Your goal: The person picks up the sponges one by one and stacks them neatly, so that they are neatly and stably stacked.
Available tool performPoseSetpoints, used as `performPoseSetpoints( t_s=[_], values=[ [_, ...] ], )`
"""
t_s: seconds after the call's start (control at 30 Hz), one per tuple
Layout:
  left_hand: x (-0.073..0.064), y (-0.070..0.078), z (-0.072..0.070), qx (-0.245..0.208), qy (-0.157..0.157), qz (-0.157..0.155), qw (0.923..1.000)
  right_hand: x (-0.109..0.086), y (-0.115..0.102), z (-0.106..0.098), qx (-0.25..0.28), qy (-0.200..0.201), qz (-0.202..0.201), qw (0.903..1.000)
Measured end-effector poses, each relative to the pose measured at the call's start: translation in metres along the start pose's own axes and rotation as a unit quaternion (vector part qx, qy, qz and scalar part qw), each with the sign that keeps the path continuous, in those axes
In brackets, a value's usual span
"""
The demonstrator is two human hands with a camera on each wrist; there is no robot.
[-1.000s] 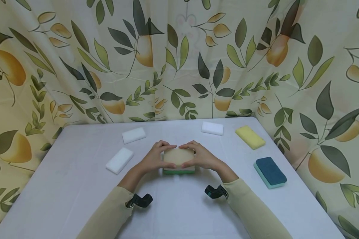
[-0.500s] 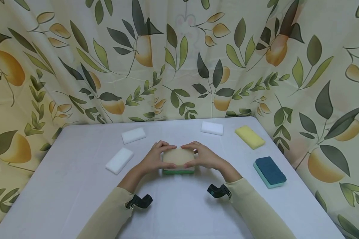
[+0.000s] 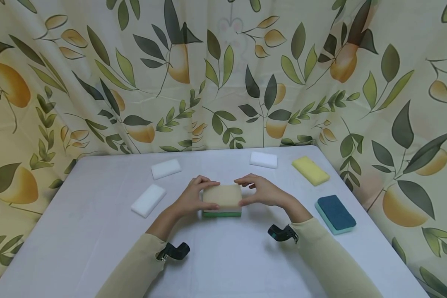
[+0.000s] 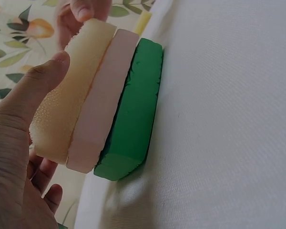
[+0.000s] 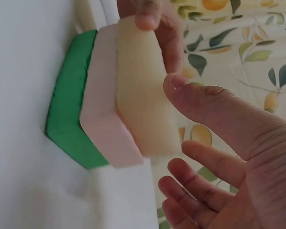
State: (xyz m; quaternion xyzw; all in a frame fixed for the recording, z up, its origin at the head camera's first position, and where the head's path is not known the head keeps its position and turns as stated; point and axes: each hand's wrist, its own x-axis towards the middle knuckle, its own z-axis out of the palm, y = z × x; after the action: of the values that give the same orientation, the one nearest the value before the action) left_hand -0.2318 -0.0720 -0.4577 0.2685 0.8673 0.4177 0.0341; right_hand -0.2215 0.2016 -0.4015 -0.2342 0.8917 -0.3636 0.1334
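The cream sponge is lying atop a pink sponge and a green sponge on the tabletop. The left hand is pinching it; the right hand is lying spread alongside. Probably light and compressible, it is inviting gentle long-edge grips.

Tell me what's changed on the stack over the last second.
The right hand slid rightward, its fingers drawing back off the beige sponge; whether its thumb still touches the edge, I can't tell. Unchanged: the left hand gripping the beige sponge, the pink sponge and green sponge underneath, and the yellow sponge and blue sponge off to the right.
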Motion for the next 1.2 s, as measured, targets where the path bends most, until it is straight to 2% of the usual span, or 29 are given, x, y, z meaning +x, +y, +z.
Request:
performPoseSetpoints(
  t_s=[0.17, 0.43, 0.7, 0.87, 1.03, 1.2],
  values=[
    [-0.001, 0.001, -0.001, -0.008, 0.002, 0.003, 1.0, -0.003, 0.009, -0.02, -0.015, 0.027, 0.012, 0.9995],
    [0.0, 0.0, -0.001, 0.004, 0.006, 0.003, 1.0, -0.009, 0.03, -0.052, -0.04, 0.084, 0.064, 0.9936],
    [-0.001, 0.0, 0.0, 0.005, 0.008, 0.005, 0.9999, -0.015, 0.059, -0.084, -0.082, 0.154, 0.13, 0.976],
    [-0.002, 0.001, 0.0, 0.001, 0.011, -0.006, 0.9999, -0.02, 0.081, -0.103, -0.089, 0.187, 0.167, 0.964],
    [-0.002, 0.001, 0.0, -0.002, 0.011, -0.005, 0.9999, -0.031, 0.102, -0.118, -0.09, 0.202, 0.192, 0.9562],
    [-0.002, 0.003, 0.001, 0.001, 0.009, -0.004, 1.0, -0.043, 0.121, -0.128, -0.078, 0.201, 0.233, 0.9483]
  ],
)
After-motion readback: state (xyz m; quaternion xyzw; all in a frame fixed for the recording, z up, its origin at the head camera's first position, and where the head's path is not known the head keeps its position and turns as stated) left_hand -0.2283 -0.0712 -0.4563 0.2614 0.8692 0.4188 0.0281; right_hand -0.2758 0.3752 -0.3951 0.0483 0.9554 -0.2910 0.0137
